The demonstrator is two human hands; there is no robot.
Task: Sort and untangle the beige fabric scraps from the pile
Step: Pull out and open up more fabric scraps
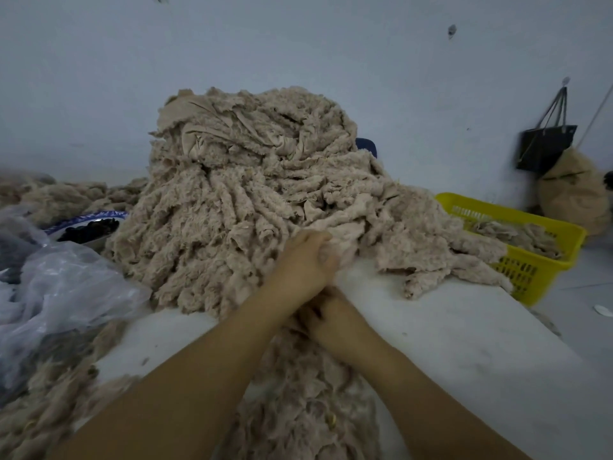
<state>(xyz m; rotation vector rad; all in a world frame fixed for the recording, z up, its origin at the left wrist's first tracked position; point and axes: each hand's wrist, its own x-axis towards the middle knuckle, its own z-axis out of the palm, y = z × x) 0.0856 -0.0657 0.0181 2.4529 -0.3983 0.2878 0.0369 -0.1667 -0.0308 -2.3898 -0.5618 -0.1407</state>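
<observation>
A tall pile (pixel 252 180) of fuzzy beige fabric scraps sits at the centre of a white table (pixel 447 333), heaped against a pale wall (pixel 298 44). Two bare forearms reach in from the 6 o'clock edge. The left hand (pixel 303 263) is at the foot of the pile, just below centre, its fingers curled closed around a bunch of scrap (pixel 335 245) pulled from the heap. The right hand (pixel 326 315) lies just beneath it, toward 6 o'clock, touching the left wrist; it is partly hidden and blurred, so I cannot tell whether it grips anything. A trail of scraps (pixel 305 393) runs from the hands down between the arms to 6 o'clock. At 3 o'clock a yellow basket (pixel 530 270) holds more beige scraps. At 9 o'clock lie a crumpled clear plastic bag (pixel 63 287) and a bowl (pixel 89 227) of dark pieces. A black bag (pixel 545 147) hangs on the wall at 2 o'clock, above a tan sack (pixel 574 197).
</observation>
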